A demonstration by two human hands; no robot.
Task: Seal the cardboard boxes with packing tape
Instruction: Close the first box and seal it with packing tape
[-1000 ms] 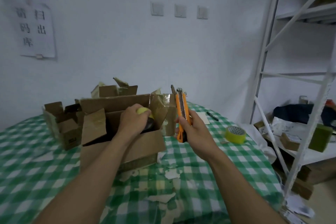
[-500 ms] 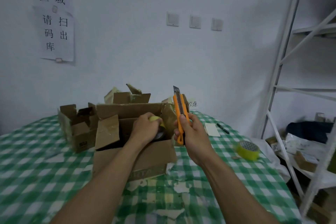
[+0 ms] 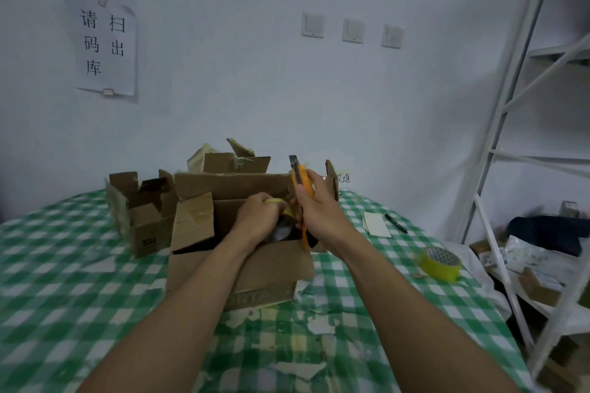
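While our left hand [image 3: 258,217] sits down inside the open cardboard box [image 3: 265,268], fingers curled round a roll of packing tape [image 3: 283,228], our right hand [image 3: 314,210] is fisted on an orange utility knife [image 3: 299,175]. The blade end points up, and the knife is just right of the left hand, close to touching it. Both hands are closed on tools, neither is free.

We read the step as cutting or freeing tape off the roll. We cannot tell if a strip is pulled out, because the hands cover it.

To do it well:
- Lift the roll clear of the box so we can see the tape edge.
- Keep the strip taut between the roll and the box.
- Cut away from the left fingers, which sit right by the knife body.
- Keep the blade short, with one clean stroke and no sawing.

The flaps in front of and behind the hands stand up, so nothing is sealed yet. We judge they should be folded flat and held down with the left palm before tape goes over the seam.

A smaller open box [image 3: 140,226] sits left of the left hand. A spare yellow tape roll [image 3: 440,262] lies well to the right of the right hand on the counter [image 3: 64,297]. A marker [image 3: 396,223] and a card [image 3: 376,225] lie beyond the right hand. Torn tape scraps [image 3: 306,325] lie between the forearms. Sweep them aside or they may stick to the box bottom.
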